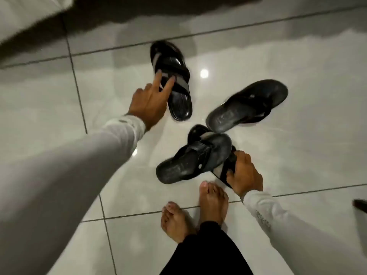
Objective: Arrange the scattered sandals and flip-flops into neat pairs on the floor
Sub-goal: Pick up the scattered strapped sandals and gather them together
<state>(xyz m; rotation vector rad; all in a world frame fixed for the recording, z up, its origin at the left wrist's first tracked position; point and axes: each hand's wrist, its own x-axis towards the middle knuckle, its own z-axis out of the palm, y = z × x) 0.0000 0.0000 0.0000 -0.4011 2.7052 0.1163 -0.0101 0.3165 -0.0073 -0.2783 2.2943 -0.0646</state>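
Glossy white tiled floor [278, 155], white bedding [29, 14] at upper left, dark object [360, 204] at right edge.

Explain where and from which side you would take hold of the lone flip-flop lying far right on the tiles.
Grip the flip-flop by its heel end, the rounded end nearest the other footwear, coming from above. It lies sole down on the floor with nothing on top, and its toe points up and right, away from the person. The strap junction near the toe is another likely grip, but lies farther off.
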